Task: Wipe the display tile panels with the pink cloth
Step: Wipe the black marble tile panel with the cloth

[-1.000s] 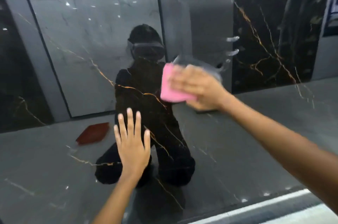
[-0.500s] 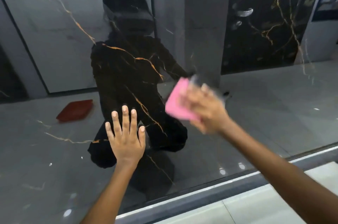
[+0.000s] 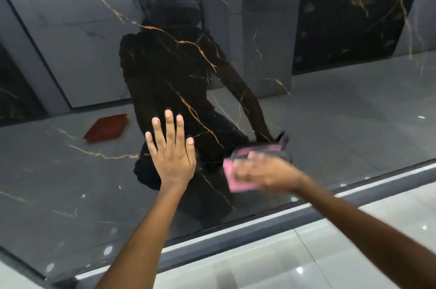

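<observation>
1. Pink cloth (image 3: 232, 179), folded and flat, is pressed by the blurred right hand (image 3: 264, 173) against the glossy black gold-veined tile panel (image 3: 70, 182), near its lower edge; unwiped panel rises above.
2. Left hand (image 3: 171, 156), beside it, lies flat with fingers spread on the panel.

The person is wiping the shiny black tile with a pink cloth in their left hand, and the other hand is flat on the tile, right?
Not quite. The head view shows the pink cloth in the right hand. The left hand is the one flat on the shiny black tile.
</observation>
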`<state>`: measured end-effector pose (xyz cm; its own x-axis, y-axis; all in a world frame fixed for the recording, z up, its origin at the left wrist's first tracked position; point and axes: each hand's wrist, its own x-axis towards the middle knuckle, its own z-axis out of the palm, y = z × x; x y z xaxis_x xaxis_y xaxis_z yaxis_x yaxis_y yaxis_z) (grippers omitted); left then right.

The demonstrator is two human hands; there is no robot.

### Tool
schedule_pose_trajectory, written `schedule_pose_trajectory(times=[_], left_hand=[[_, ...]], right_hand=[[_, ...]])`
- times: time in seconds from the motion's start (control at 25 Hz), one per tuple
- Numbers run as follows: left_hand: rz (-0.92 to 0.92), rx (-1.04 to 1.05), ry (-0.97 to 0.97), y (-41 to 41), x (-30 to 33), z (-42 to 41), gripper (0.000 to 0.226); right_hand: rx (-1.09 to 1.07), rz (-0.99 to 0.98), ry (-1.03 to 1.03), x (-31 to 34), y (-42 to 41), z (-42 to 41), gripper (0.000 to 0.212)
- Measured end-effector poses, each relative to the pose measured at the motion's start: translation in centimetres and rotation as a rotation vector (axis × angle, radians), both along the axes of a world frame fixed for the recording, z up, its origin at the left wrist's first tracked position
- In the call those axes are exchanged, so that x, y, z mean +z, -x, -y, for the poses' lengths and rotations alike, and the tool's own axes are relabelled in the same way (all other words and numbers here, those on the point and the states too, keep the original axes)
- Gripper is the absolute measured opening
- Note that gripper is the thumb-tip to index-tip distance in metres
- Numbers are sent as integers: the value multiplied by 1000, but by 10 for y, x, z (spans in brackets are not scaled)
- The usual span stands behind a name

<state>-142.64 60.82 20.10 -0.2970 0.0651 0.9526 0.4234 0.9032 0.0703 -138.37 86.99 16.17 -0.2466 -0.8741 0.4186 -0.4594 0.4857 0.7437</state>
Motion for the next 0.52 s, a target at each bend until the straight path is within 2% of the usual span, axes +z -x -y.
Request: schedule_pose_trajectory(times=[0.08, 0.12, 0.16, 0.2, 0.24, 0.28, 0.32, 0.4, 0.44, 0.48, 0.52], left_hand=[[13, 6, -46, -1, -2, -5, 56], [24, 14, -82, -3, -7, -10, 56], [47, 18, -118, -5, -14, -17, 56], [79, 17, -146, -8, -22, -25, 56], [110, 15, -162, -11, -33, -32, 57], [138, 12, -163, -14, -44, -37, 57], [165, 7, -150, -16, -54, -38, 58], [200, -18, -88, -16, -71, -30, 58], [194, -39, -41, -15, -79, -23, 58], [178, -51, 6, -14, -85, -17, 58], [158, -40, 49, -13, -89, -14, 58]], right_hand=[[-73, -152, 451, 70, 7, -31, 59], [-72, -166, 775, 98, 10, -45, 61], [-77, -168, 1114, 108, 12, -52, 64], [-108, -172, 1358, 98, 14, -49, 67], [-192, -160, 1437, 70, 12, -39, 71], [-268, -95, 1331, 26, 7, -26, 76], [-323, -1, 1065, -23, 0, -13, 82], [-350, 185, 379, -101, -25, -1, 97], [-343, 208, 162, -116, -31, -3, 107], [-322, 178, 114, -110, -32, -6, 109], [-304, 98, 201, -88, -26, -4, 101]])
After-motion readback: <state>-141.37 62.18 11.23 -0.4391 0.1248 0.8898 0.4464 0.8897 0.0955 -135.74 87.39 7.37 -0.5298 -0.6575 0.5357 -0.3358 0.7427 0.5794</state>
